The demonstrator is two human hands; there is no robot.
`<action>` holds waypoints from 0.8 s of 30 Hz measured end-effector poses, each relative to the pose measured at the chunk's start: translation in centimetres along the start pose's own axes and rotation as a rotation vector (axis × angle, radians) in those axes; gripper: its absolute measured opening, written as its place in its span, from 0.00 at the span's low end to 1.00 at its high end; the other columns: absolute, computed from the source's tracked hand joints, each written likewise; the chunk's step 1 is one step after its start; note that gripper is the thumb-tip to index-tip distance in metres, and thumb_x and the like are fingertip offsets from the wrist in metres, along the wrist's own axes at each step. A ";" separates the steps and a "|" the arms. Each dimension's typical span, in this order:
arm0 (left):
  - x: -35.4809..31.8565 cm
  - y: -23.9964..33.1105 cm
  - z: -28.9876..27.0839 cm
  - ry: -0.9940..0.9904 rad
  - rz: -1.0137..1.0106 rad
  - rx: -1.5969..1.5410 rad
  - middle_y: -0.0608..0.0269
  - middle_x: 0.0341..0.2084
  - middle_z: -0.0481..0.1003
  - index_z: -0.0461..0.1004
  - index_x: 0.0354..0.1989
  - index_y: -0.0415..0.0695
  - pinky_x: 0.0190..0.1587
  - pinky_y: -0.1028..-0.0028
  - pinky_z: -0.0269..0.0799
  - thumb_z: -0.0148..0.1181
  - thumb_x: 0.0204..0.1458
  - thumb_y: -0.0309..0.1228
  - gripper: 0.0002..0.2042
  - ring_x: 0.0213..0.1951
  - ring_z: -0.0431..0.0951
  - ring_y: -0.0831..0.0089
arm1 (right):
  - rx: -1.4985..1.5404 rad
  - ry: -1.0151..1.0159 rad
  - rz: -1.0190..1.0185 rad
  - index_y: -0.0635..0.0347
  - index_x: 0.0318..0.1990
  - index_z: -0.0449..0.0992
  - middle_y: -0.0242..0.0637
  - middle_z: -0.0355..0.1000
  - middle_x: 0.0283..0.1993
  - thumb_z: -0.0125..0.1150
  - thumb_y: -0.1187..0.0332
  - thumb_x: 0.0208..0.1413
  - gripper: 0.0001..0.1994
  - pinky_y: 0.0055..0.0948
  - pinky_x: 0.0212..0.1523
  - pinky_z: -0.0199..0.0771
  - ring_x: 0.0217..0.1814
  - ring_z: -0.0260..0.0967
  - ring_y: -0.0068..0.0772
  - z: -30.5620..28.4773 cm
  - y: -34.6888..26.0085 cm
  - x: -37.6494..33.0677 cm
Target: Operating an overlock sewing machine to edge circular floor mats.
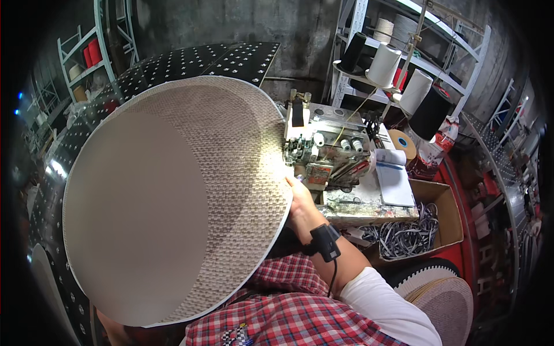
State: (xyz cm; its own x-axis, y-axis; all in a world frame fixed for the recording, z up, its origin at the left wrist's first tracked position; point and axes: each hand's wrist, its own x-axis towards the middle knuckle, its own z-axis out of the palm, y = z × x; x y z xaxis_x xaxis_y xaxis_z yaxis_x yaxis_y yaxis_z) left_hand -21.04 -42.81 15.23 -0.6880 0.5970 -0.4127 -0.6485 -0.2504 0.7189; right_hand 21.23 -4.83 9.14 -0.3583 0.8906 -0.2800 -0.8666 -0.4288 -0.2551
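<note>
While one big round woven mat stands tilted against the sewing machine, the right hand grips its edge; left hand's hidden, can't tell. Four thread cones sit behind.

Thread cones on a rack, cardboard box of striped trim.

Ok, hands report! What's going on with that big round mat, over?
Right hand gripping the mat at its edge, beside the sewing machine. Left hand not in view. Mat folded over, pale backing showing. Nothing seen blocking.
</note>
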 end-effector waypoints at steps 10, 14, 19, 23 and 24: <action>1.2 -2.5 -1.7 0.063 0.039 0.068 0.49 0.52 0.56 0.50 0.55 0.36 0.52 0.64 0.57 0.39 0.50 0.39 0.26 0.52 0.59 0.58 | -0.704 0.264 -0.304 0.69 0.37 0.70 0.39 0.70 0.36 0.53 0.69 0.49 0.12 0.26 0.38 0.66 0.36 0.67 0.28 -0.5 1.4 -4.1; 1.2 -4.8 -1.6 0.094 0.087 0.147 0.54 0.51 0.59 0.53 0.53 0.37 0.53 0.65 0.57 0.41 0.50 0.40 0.25 0.52 0.60 0.61 | -0.708 0.193 -0.322 0.70 0.38 0.70 0.38 0.70 0.37 0.54 0.68 0.49 0.13 0.25 0.39 0.65 0.37 0.66 0.27 -1.2 2.7 -5.4; 0.5 -6.8 -1.5 0.022 0.096 0.220 0.53 0.50 0.60 0.54 0.53 0.36 0.53 0.68 0.56 0.46 0.50 0.40 0.25 0.51 0.61 0.62 | -0.823 0.215 -0.256 0.69 0.39 0.69 0.37 0.69 0.36 0.55 0.66 0.49 0.14 0.25 0.38 0.65 0.36 0.66 0.26 -1.8 3.4 -6.5; -0.4 -8.4 -1.6 -0.025 0.014 0.202 0.54 0.48 0.61 0.54 0.52 0.36 0.50 0.66 0.60 0.47 0.49 0.39 0.25 0.49 0.64 0.63 | -0.841 0.235 -0.209 0.69 0.39 0.69 0.37 0.69 0.36 0.55 0.65 0.49 0.15 0.25 0.38 0.65 0.36 0.66 0.26 -1.6 4.0 -7.2; -0.7 -8.9 -1.7 -0.109 0.015 0.212 0.56 0.47 0.63 0.55 0.51 0.38 0.44 0.66 0.64 0.47 0.49 0.39 0.24 0.46 0.66 0.64 | -0.855 0.230 -0.205 0.68 0.38 0.69 0.36 0.69 0.35 0.54 0.65 0.49 0.14 0.24 0.35 0.65 0.34 0.65 0.25 -1.5 4.2 -7.5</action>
State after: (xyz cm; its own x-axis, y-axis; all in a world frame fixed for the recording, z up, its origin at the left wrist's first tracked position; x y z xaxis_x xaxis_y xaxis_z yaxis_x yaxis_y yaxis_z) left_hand -15.32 -42.34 8.19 -0.6499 0.6764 -0.3464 -0.5475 -0.1007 0.8307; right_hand 20.75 -13.54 8.75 -0.0677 0.9490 -0.3078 -0.3200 -0.3128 -0.8943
